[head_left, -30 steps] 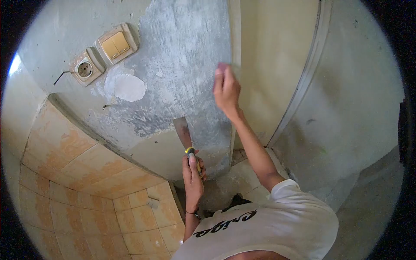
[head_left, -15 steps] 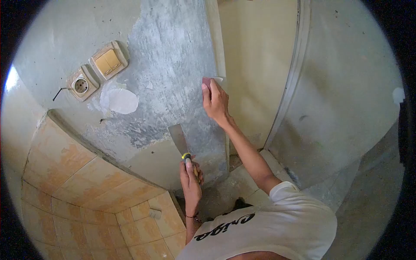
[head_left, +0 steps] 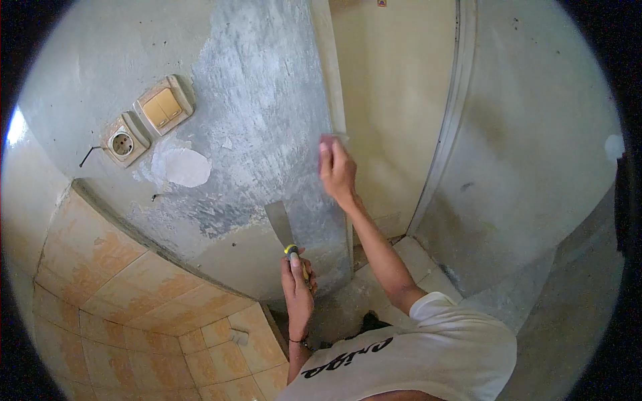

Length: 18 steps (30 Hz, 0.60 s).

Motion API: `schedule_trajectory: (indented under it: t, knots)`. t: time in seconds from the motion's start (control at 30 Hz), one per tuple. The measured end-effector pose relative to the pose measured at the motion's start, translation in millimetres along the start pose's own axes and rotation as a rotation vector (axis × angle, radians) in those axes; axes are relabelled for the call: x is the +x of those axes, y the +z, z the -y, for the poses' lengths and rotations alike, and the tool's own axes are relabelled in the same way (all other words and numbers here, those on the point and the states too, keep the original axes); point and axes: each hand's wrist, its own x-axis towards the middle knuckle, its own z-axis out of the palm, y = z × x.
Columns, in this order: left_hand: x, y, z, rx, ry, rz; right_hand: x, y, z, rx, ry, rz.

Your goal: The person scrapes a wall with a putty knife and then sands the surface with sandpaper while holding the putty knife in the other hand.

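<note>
My left hand [head_left: 298,284] is wrapped round the handle of a putty knife [head_left: 279,223], its broad metal blade angled up before the lower wall. Higher and to the right, my right hand [head_left: 338,175] pinches a folded reddish-brown piece, seemingly sandpaper [head_left: 327,143], at the wall's edge beside the door frame. Its far side is hidden by my fingers. Behind both hands, the wall [head_left: 261,107] has a grey, scraped-looking patch with rough, flaking edges.
A double light switch [head_left: 162,107] and a power socket [head_left: 122,144] sit on the left wall, above a white round patch [head_left: 188,168]. A bent metal piece [head_left: 89,155] juts out beside the socket. Orange-patterned tiles [head_left: 100,260] border the lower left. A pale door [head_left: 394,113] stands right.
My right hand has slid slightly down the wall edge with the reddish-brown piece. My left hand keeps its grip on the putty knife; the view has shifted a little.
</note>
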Motion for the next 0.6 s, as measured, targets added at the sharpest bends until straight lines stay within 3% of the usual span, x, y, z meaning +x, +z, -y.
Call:
schedule_trajectory:
  t: [0.07,0.13,0.17,0.2,0.27,0.33,0.4,0.43,0.5,0.53,0.6]
  knots:
    - [0.1,-0.2,1.7,-0.013,0.01,-0.009,3.5,8.4,-9.4,-0.004,0.036,-0.068]
    - [0.2,0.5,3.5,-0.025,0.017,-0.017,-3.1,17.9,-0.5,0.019,-0.138,-0.13]
    - [0.0,0.6,5.1,-0.022,0.021,-0.02,-6.6,14.6,-0.3,-0.092,-0.117,0.036]
    - [0.1,0.9,5.9,-0.021,0.025,-0.023,-5.1,11.8,-1.7,-0.091,-0.118,0.037]
    - [-0.1,0.5,3.5,-0.008,0.034,-0.017,2.3,9.9,-3.4,0.099,0.018,-0.086]
    - [-1.7,0.4,0.9,0.002,0.042,-0.022,2.0,16.1,-3.0,0.091,0.081,-0.152]
    - [-3.2,1.0,-1.1,-0.025,0.035,-0.023,-9.5,21.2,-0.9,-0.037,-0.122,-0.062]
    - [-3.0,1.5,-1.5,-0.03,0.037,-0.03,-8.9,21.5,-5.2,-0.034,-0.126,-0.056]
    - [-1.8,2.1,-2.3,-0.01,0.033,-0.045,-5.0,20.4,-11.0,0.143,0.115,-0.056]
    - [-2.5,2.2,-2.8,-0.014,0.032,-0.059,-6.5,22.2,-9.0,0.148,0.112,-0.043]
    - [-2.3,2.6,-4.1,-0.047,0.041,-0.043,-11.4,24.9,-4.1,0.038,-0.045,-0.116]
